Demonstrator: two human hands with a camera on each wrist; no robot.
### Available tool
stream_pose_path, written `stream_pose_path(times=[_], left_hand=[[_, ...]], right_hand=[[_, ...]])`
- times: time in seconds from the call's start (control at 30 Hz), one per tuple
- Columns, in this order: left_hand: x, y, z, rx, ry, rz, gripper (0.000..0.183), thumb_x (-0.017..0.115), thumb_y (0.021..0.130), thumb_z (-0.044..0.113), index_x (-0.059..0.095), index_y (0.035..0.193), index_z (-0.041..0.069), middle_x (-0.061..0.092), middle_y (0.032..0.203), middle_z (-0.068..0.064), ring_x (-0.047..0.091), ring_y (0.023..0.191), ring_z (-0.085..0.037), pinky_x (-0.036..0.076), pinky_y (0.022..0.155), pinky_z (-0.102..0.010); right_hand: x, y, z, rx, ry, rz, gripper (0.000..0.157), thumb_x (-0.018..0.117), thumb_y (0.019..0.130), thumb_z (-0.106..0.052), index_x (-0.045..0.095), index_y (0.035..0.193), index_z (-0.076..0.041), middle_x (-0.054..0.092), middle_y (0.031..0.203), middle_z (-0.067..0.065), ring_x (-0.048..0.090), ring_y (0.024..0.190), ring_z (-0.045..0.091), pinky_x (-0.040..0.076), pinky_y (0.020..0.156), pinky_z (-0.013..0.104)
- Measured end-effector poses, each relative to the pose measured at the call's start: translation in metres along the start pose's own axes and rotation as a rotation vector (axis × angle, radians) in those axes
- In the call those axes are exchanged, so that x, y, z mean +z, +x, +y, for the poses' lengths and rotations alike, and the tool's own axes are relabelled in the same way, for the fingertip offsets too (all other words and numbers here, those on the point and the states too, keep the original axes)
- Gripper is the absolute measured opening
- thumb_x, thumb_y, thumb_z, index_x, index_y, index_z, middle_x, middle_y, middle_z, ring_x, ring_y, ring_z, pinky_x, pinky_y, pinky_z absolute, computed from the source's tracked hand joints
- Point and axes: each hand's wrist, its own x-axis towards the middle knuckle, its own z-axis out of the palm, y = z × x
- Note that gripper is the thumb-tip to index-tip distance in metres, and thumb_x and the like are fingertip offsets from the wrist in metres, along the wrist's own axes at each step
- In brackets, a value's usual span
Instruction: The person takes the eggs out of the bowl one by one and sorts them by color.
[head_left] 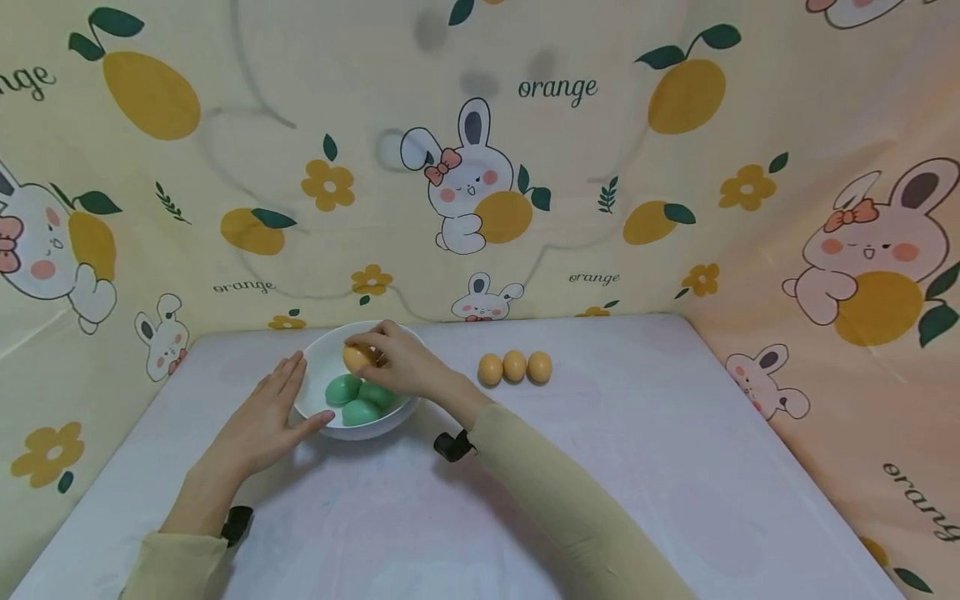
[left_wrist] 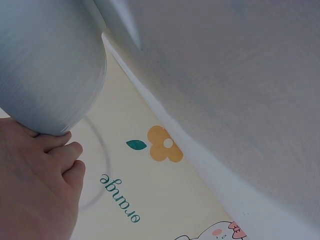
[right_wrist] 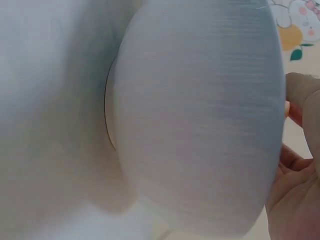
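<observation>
In the head view, a white bowl (head_left: 311,358) holds several green eggs (head_left: 362,412) on its bottom. My right hand (head_left: 405,358) reaches over the bowl's right side and pinches a yellow-brown egg (head_left: 357,358) inside the rim, above the green ones. My left hand (head_left: 258,425) rests against the bowl's left side, fingers extended along the rim and thumb on the near edge. The left wrist view shows its fingertips at the edge of the bowl (left_wrist: 50,60). From the right wrist, the bowl's outer wall (right_wrist: 200,120) hides most of the held egg.
Three more yellow-brown eggs (head_left: 514,367) lie in a row on the white table (head_left: 637,467), right of the bowl. A patterned cloth backdrop (head_left: 585,167) rises behind the table and along both sides. Each wrist wears a black camera.
</observation>
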Motion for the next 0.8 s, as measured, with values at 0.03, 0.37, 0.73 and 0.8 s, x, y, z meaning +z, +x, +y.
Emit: stream_pose_path(times=[0.03, 0.37, 0.73, 0.8], left_hand=[[0.0, 0.0, 0.0, 0.0, 0.0, 0.0, 0.107, 0.056, 0.098, 0.067, 0.014, 0.162, -0.009, 0.012, 0.171, -0.027, 0.013, 0.157, -0.048, 0.019, 0.125, -0.064], [0.001, 0.001, -0.002, -0.013, -0.006, -0.011, 0.108, 0.055, 0.098, 0.067, 0.011, 0.162, -0.008, 0.011, 0.171, -0.027, 0.011, 0.157, -0.047, 0.018, 0.125, -0.065], [0.002, 0.001, -0.002, -0.025, -0.005, -0.024, 0.109, 0.055, 0.098, 0.068, 0.01, 0.162, -0.009, 0.01, 0.171, -0.027, 0.01, 0.157, -0.048, 0.017, 0.125, -0.066], [0.002, 0.001, -0.002, -0.025, -0.006, -0.023, 0.109, 0.056, 0.098, 0.067, 0.01, 0.162, -0.009, 0.01, 0.171, -0.028, 0.01, 0.157, -0.048, 0.017, 0.125, -0.066]], right_hand=[[-0.001, -0.003, 0.001, -0.005, 0.008, 0.015, 0.049, 0.074, 0.099, -0.021, 0.061, 0.146, -0.02, 0.055, 0.126, 0.006, 0.062, 0.103, 0.011, 0.053, 0.088, 0.012], [-0.017, -0.031, 0.011, -0.027, 0.106, 0.129, 0.048, 0.074, 0.099, -0.019, 0.061, 0.145, -0.014, 0.055, 0.127, 0.01, 0.063, 0.107, 0.018, 0.06, 0.094, 0.032], [-0.033, -0.055, 0.036, -0.074, 0.106, 0.263, 0.045, 0.075, 0.097, -0.011, 0.063, 0.14, -0.006, 0.056, 0.125, 0.013, 0.063, 0.104, 0.022, 0.058, 0.087, 0.019], [-0.036, -0.06, 0.041, -0.069, 0.107, 0.287, 0.044, 0.076, 0.096, -0.011, 0.064, 0.139, -0.007, 0.056, 0.126, 0.013, 0.063, 0.104, 0.022, 0.059, 0.087, 0.02]])
